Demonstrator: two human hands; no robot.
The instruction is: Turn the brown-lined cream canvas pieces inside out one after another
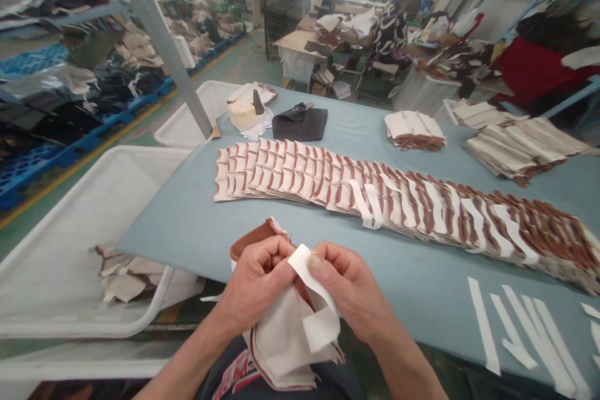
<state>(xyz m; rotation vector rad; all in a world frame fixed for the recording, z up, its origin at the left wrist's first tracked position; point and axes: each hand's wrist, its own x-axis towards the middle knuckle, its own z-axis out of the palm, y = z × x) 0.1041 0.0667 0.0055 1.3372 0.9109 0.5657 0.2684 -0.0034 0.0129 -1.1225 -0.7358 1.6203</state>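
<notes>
Just past the table's near edge, my left hand (253, 284) is closed on a stitched leather piece (281, 347), cream outside with brown at its upper edge. The piece hangs down below the fingers toward my lap. My right hand (354, 287) pinches a white strip (322, 330) between thumb and fingers. Its upper end lies between my two thumbs, against the edge of the piece, while the rest curls down in front. The fingertips of both hands nearly meet, and the brown edge is partly hidden behind them.
A long row of overlapping cream-and-brown pieces (290, 169) crosses the blue-green table (187, 225), with white strips (435, 206) laid on it. Loose strips (482, 319) lie at right. Behind are stacks (415, 128) and a black piece (304, 124). A white bin (84, 162) stands left. People sit further back.
</notes>
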